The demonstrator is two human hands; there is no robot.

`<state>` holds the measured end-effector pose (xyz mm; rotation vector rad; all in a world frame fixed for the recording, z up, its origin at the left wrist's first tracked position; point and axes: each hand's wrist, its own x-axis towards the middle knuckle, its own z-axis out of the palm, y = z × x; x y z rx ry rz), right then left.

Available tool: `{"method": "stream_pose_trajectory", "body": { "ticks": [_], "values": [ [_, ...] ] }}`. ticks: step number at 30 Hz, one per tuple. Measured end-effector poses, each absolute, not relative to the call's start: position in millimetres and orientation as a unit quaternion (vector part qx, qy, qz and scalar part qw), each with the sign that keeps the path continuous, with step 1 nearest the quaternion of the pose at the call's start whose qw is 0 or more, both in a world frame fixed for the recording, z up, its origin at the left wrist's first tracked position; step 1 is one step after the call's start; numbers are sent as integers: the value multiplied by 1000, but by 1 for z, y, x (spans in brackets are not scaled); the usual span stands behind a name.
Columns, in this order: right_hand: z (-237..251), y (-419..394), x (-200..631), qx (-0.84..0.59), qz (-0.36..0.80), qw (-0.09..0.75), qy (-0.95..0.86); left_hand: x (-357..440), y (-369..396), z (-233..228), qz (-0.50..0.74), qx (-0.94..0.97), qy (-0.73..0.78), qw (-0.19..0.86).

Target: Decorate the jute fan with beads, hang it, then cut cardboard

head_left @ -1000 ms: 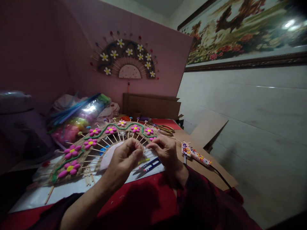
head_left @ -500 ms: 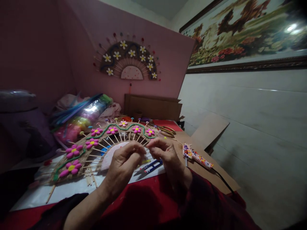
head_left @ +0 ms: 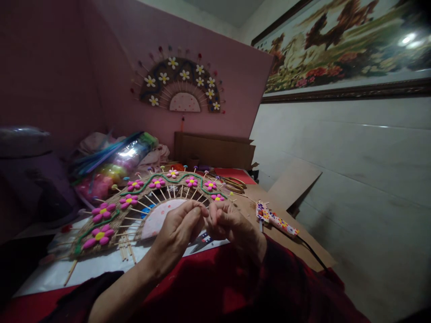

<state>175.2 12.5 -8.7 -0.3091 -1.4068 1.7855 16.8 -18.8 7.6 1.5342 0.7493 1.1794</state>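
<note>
My left hand [head_left: 180, 231] and my right hand [head_left: 229, 222] meet fingertip to fingertip just above the table's near side. Both pinch something tiny between them, too small and dark to identify. Right behind the hands lies a half-round woven fan piece [head_left: 134, 197] with pink flowers, a green wavy cord and wooden stick spokes. Its pale pink centre [head_left: 155, 220] sits beside my left thumb. Blue thread snips [head_left: 202, 240] lie under my hands, mostly hidden.
A flower-patterned glue gun [head_left: 276, 220] with a black cord lies on cardboard to the right. Gold scissors [head_left: 234, 184] are behind it. Bags of craft supplies [head_left: 114, 161] are piled at back left, a cardboard box [head_left: 215, 150] at the back. A finished fan [head_left: 178, 85] hangs on the pink wall.
My hands have drawn closer together and slightly nearer me, the right fingers curling in. They now cover more of the snips, and a pink flower at the fan's right end shows.
</note>
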Motion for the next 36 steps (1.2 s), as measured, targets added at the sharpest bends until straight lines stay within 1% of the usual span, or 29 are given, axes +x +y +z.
{"method": "stream_pose_trajectory", "body": {
  "ticks": [3,7,9,14,19,24,29,36],
  "values": [
    [-10,14,176,-117,723,400,-551,18,-21,8,503,688,295,432],
    [-12,15,176,-127,707,400,-569,18,-21,11,572,726,289,250],
    [-14,16,175,-145,699,394,-579,18,-22,11,577,747,279,176],
    [-18,17,175,-173,698,394,-572,18,-23,9,556,787,259,63],
    [-16,16,175,-163,705,384,-574,15,-21,5,537,811,235,13],
    [-15,16,176,-143,713,368,-579,13,-18,2,532,815,231,8],
    [-13,17,177,-151,724,352,-574,12,-17,3,528,814,244,9],
    [-18,21,179,-156,751,320,-557,6,-16,9,470,849,234,-63]
  ]
}}
